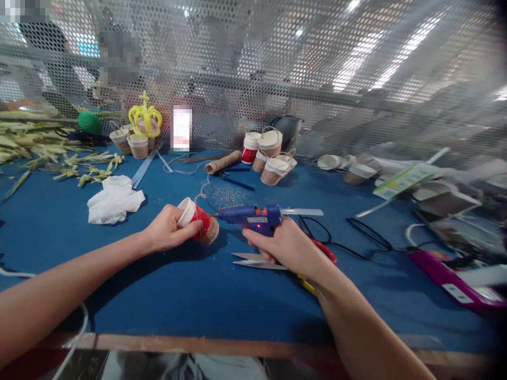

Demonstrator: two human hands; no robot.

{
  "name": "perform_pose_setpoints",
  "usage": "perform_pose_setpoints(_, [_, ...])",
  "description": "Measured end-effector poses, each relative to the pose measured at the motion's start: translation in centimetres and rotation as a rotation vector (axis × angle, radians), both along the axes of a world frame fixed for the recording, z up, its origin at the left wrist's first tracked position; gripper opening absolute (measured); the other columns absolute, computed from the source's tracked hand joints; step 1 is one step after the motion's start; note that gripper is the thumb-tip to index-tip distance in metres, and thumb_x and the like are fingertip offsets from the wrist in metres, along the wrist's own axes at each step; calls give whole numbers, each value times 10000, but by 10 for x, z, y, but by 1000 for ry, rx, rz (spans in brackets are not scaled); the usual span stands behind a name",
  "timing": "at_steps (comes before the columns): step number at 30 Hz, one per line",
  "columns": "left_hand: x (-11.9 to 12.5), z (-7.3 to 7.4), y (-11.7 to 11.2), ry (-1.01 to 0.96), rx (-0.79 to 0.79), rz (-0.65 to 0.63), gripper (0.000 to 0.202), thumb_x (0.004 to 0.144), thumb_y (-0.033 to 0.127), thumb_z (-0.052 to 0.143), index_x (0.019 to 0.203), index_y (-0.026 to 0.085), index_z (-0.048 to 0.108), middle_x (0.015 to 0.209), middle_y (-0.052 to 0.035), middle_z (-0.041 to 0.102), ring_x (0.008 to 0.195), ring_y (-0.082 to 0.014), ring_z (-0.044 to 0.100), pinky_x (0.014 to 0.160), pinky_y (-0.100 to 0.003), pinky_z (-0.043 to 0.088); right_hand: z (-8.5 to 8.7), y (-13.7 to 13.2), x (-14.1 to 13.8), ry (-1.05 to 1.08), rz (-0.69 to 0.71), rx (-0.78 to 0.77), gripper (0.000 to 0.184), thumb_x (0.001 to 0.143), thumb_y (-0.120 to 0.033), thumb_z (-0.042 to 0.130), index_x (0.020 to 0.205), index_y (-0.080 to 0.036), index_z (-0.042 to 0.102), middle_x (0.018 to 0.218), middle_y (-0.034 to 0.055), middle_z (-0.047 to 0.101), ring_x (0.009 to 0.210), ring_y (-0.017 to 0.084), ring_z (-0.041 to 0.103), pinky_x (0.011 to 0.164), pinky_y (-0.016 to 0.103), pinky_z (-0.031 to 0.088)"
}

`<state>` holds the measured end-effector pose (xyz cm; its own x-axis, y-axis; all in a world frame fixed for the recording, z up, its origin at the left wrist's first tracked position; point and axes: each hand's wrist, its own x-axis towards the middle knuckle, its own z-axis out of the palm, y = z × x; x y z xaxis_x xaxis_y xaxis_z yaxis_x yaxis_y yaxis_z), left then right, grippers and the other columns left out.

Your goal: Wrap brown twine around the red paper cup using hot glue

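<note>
My left hand (171,230) is closed around a red and white paper cup (201,215), tilted with its white mouth toward the upper left. Brown twine (212,232) is wound round the cup's lower end, and a strand runs back to a twine roll (223,162). In my right hand (282,240) is a blue hot glue gun (253,215), its red light on and a clear glue stick out of the back. The nozzle tip is at the cup's side; whether it touches I cannot tell. Scissors (259,261) lie open-bladed under my right hand.
Twine-wrapped cups (275,168) stand at the back. A crumpled white tissue (114,200) lies left, near dried husks (35,137) and a yellow crown (145,119). A purple power strip (447,279) and black cables (348,250) are at right. Perforated metal sheeting closes the rear.
</note>
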<state>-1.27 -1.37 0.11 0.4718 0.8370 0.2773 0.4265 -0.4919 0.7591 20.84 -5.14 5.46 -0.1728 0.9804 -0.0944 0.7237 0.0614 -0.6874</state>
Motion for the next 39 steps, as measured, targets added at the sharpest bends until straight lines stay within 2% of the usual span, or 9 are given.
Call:
perform_pose_setpoints(3, [0, -1, 0, 3, -6, -4, 356, 754, 323, 445, 457, 162, 334, 442, 58, 267, 421, -51, 229, 385, -191, 187, 0, -2, 1, 24, -10, -21, 357, 722, -389, 519, 442, -176, 456, 363, -30, 465, 339, 82, 428, 397, 206, 385])
perform_pose_setpoints(11, [-1, -3, 1, -11, -72, 27, 357, 744, 337, 459, 455, 160, 346, 446, 57, 261, 427, -53, 222, 379, -189, 175, -1, -2, 1, 22, -1, 1, 348, 721, -375, 522, 440, -182, 453, 367, -25, 486, 345, 87, 447, 398, 210, 395])
perform_pose_setpoints(17, [1, -3, 1, -80, -168, 80, 354, 761, 366, 459, 526, 107, 510, 471, 50, 299, 438, -54, 236, 385, -186, 191, 3, -9, -3, 39, 21, 49, 352, 725, -306, 524, 417, -203, 387, 323, -50, 439, 325, 83, 427, 394, 209, 390])
perform_pose_setpoints(20, [2, -2, 1, -108, -199, 103, 345, 756, 369, 473, 592, 87, 585, 464, 40, 377, 434, -56, 284, 386, -178, 233, 4, -12, -5, 57, 36, 62, 348, 728, -287, 515, 416, -209, 383, 318, -56, 426, 312, 82, 410, 382, 211, 392])
perform_pose_setpoints(24, [4, 2, -1, -205, -294, 63, 310, 747, 350, 489, 771, 91, 658, 599, -23, 596, 521, -105, 479, 486, -206, 397, 1, -12, -6, 60, 59, 54, 316, 716, -291, 526, 435, -213, 403, 326, -56, 441, 308, 90, 423, 357, 213, 383])
perform_pose_setpoints(28, [5, 2, -1, -279, -378, 18, 309, 745, 346, 490, 788, 95, 664, 694, -62, 658, 606, -149, 562, 574, -255, 456, 0, -12, -7, 70, 54, 27, 305, 705, -288, 548, 444, -214, 408, 325, -60, 436, 295, 85, 411, 342, 212, 367])
perform_pose_setpoints(31, [4, -1, 0, -243, -342, 67, 304, 732, 358, 499, 712, 90, 642, 616, -42, 618, 541, -127, 521, 510, -230, 422, 1, -11, -4, 94, 44, -34, 293, 712, -331, 554, 475, -195, 448, 352, -52, 453, 327, 85, 431, 368, 211, 381])
perform_pose_setpoints(35, [2, -3, 1, -189, -234, 157, 316, 724, 368, 500, 549, 107, 535, 468, 30, 422, 433, -63, 342, 398, -186, 269, 1, -2, 6, 221, 41, -59, 228, 732, -358, 547, 617, -161, 534, 386, -60, 450, 358, 72, 418, 404, 205, 376])
perform_pose_setpoints(39, [1, -1, -3, -205, -168, 152, 358, 733, 364, 489, 467, 139, 407, 463, 49, 305, 437, -49, 251, 386, -187, 197, -6, 17, 21, 338, -119, -4, 250, 710, -390, 576, 679, -144, 540, 521, -22, 522, 452, 74, 466, 422, 193, 369])
